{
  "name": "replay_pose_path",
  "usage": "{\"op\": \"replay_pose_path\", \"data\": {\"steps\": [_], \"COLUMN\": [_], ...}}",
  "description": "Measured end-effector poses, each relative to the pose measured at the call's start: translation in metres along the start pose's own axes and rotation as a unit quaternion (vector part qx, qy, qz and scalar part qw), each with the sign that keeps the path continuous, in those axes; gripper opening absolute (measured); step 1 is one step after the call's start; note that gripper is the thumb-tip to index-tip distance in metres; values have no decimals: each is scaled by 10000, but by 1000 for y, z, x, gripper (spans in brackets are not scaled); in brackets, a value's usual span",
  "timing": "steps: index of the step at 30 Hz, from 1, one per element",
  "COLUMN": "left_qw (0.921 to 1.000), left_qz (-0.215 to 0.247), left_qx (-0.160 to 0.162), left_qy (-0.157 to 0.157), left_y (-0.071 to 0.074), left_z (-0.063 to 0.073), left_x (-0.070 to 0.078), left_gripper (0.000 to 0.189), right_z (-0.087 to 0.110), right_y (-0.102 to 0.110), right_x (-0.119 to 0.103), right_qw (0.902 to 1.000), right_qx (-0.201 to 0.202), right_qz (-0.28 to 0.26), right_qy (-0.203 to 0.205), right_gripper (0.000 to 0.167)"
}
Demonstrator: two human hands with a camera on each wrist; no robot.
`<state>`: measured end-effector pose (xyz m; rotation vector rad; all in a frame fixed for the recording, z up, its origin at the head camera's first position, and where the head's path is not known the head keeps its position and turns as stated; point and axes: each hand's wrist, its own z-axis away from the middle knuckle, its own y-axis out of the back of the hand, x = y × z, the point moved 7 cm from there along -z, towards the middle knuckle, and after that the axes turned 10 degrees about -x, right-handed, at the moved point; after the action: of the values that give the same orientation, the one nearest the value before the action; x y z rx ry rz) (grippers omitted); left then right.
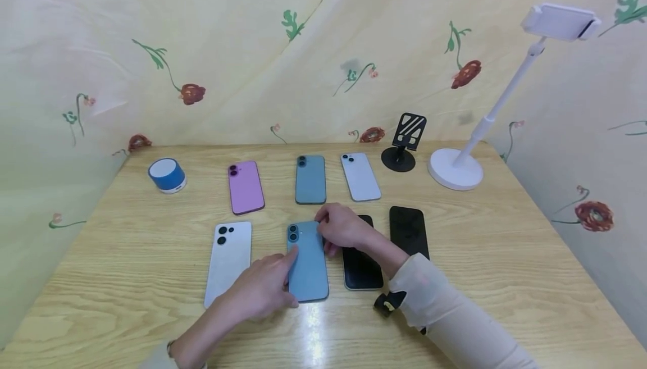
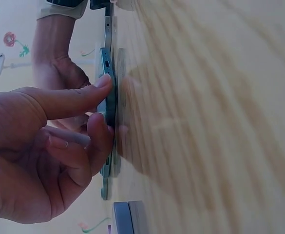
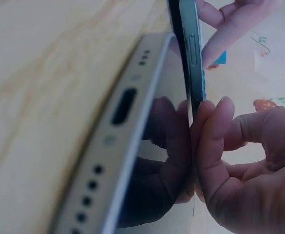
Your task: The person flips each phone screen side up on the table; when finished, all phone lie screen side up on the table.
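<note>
A blue smartphone (image 1: 309,270) lies back up at the near middle of the table, its two camera lenses at the upper left. My left hand (image 1: 260,287) pinches its left side, thumb over the back and fingers at the edge; the left wrist view shows the phone's bottom edge (image 2: 108,83) between them. At the upper right corner, the curled fingers of my right hand (image 1: 346,226) grip the same phone. Beside it, partly under my right hand, lies a phone with its black screen up (image 1: 364,272); its port edge (image 3: 125,105) looms large in the right wrist view.
A white phone (image 1: 228,259) lies left, another black-screened phone (image 1: 408,228) right. Behind are a pink phone (image 1: 246,186), a teal phone (image 1: 310,181) and a pale phone (image 1: 361,178). A blue speaker-like cylinder (image 1: 168,175), black stand (image 1: 399,158) and white stand (image 1: 456,169) stand at the back.
</note>
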<state>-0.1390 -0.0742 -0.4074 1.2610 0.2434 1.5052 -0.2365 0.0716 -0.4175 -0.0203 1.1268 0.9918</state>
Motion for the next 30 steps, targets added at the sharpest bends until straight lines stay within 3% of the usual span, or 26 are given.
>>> {"op": "replay_pose_path", "data": {"steps": [5, 10, 17, 30], "left_qw": [9998, 9997, 9995, 9980], "left_qz": [-157, -210, -233, -590], "left_qx": [96, 58, 194, 244], "left_qy": [-53, 57, 55, 16], "left_y": [3, 3, 2, 1], "left_z": [-1, -4, -8, -10], "left_x": [1, 0, 2, 10], "left_gripper": [91, 98, 103, 95], "right_z": [2, 3, -5, -11], "right_y": [0, 13, 5, -4], "right_x": [-4, -9, -7, -15], "right_qw": [9980, 9994, 9954, 9966], "right_qx": [-354, -131, -770, -376], "right_qz": [-462, 43, 482, 734], "right_qy": [265, 315, 305, 56], "right_gripper": [37, 45, 49, 38]}}
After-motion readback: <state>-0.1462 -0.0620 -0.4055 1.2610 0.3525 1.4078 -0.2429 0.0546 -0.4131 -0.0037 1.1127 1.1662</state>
